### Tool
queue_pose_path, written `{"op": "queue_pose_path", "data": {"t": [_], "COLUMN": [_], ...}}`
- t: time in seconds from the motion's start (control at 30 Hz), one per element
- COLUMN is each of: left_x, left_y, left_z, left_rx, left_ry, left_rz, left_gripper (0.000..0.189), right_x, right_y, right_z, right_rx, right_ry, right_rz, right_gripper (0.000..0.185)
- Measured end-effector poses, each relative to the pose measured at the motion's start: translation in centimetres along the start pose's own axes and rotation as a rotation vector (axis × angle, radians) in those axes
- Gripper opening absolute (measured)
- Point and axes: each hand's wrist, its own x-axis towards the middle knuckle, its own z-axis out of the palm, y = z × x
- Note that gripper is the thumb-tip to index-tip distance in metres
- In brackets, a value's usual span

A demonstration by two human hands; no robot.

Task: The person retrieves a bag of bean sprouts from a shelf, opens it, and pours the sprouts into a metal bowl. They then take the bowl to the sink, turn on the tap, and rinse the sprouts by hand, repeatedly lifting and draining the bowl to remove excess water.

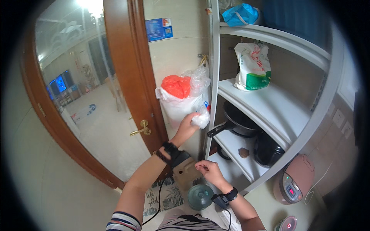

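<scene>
My left hand point(189, 122) reaches forward and is shut on a crumpled white plastic bag point(201, 119). Behind that bag stands a large white sack point(176, 108), with a red plastic bag point(177, 86) and a clear plastic bag point(199, 82) bunched on its top. Lower and to the right, my right hand point(210, 173) hangs in the air beside the shelf rack, its fingers curled inward and nothing visible in them. A large translucent blue-green water bottle point(200, 197) is on the floor below the right hand. Under my left wrist sits a cardboard box point(186, 171).
To the right rises a metal shelf rack point(214, 86) holding a white-and-green bag point(253, 68) and a frying pan point(242, 121), whose handle juts past the shelf edge. A rice cooker point(294, 180) stands lower right. A wood-framed glass door point(130, 72) is on the left, a patterned mat point(163, 197) below.
</scene>
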Motion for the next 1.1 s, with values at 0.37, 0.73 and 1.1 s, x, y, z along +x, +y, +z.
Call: {"op": "queue_pose_path", "data": {"t": [0.37, 0.73, 1.1], "left_x": [20.2, 18.9, 9.9], "left_y": [-6.7, -11.7, 2.5], "left_z": [-9.0, -9.4, -12.4], "left_rx": [0.658, 0.709, 0.816], "left_ry": [0.171, -0.638, -0.487], "left_rz": [0.406, 0.2, 0.45], "left_gripper": [0.051, 0.028, 0.044], "right_x": [17.2, 35.4, 22.4], "right_y": [-2.4, 3.2, -2.4], "right_z": [-2.6, -0.7, 0.6], "right_rx": [-0.284, -0.491, -0.214], "right_ry": [0.105, 0.69, 0.595], "right_rz": [-0.108, 0.248, 0.07], "right_gripper": [0.013, 0.035, 0.024]}}
